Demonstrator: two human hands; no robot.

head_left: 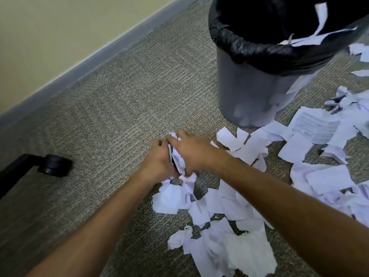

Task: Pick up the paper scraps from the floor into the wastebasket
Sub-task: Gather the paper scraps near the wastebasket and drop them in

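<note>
Item: a wad of paper scraps [178,159], white, crumpled, which we find pressed between two hands low over the carpet [111,100]; its long axis runs away from us and slightly left, one end poking out beyond the fingertips, the other spilling down at the wrists onto loose scraps [223,222] on the floor. The left hand [159,159] lies along the wad's left side, fingers curled round it. The right hand [189,151] covers the top and right side, knuckles up, fingers bent over the paper; we cannot see the fingertips underneath. Both forearms reach forward from the lower edge and converge at the wad. The wastebasket [253,92], grey with a black liner [239,45], stands upright beyond and to the right, well apart from the hands, with torn sheets hanging over its far rim. More scraps trail from its base toward us. A chair caster [55,163] sits at left.
</note>
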